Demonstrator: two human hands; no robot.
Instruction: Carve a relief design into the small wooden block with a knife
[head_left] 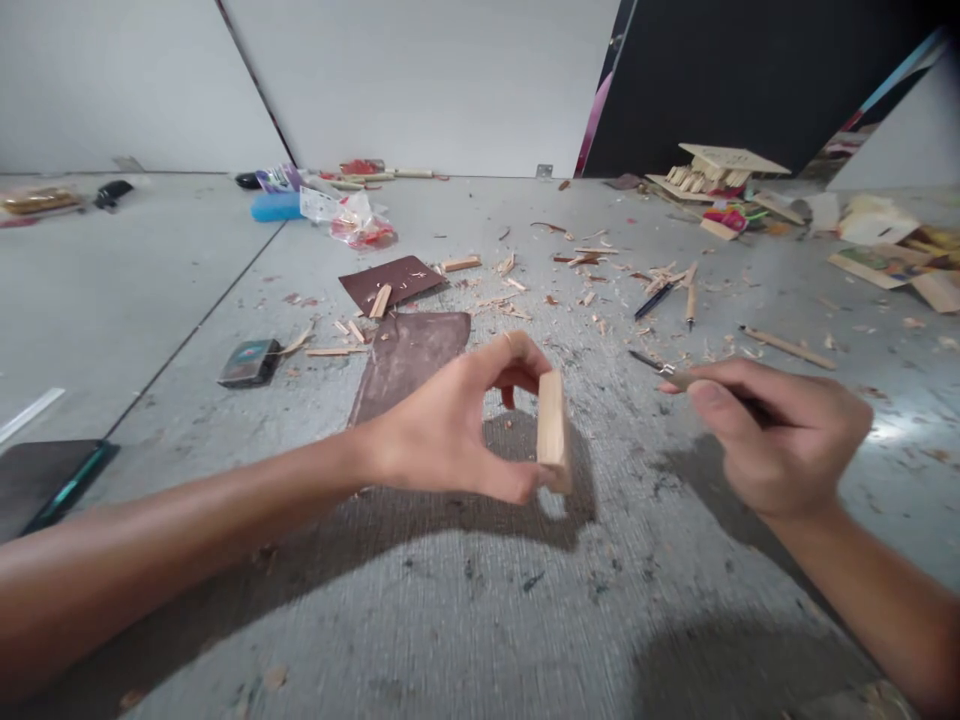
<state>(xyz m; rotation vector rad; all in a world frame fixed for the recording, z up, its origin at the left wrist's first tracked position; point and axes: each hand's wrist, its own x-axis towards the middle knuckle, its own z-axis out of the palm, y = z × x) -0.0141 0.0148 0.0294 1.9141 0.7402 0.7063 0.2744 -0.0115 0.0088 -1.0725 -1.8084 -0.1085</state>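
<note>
My left hand (465,420) grips a pale wooden block (553,430) by its two ends, thumb at the near end and fingers at the far one. The block is held above the grey floor, over its own shadow. To the right, my right hand (780,430) is closed round the handle of a carving knife (660,368), whose thin dark blade points left, apart from the block. Behind my left hand lie a brown worn sheet (420,350) and a piece of dark red sandpaper (394,282) with a wood offcut on it.
Wood shavings (510,300) are scattered ahead. Several slim tools, among them a wooden-handled one (787,347) and a dark blue one (654,300), lie at the right. A small dark box (250,362) sits left. A wooden model (720,170) stands back right; plastic packets (360,220) lie at the back.
</note>
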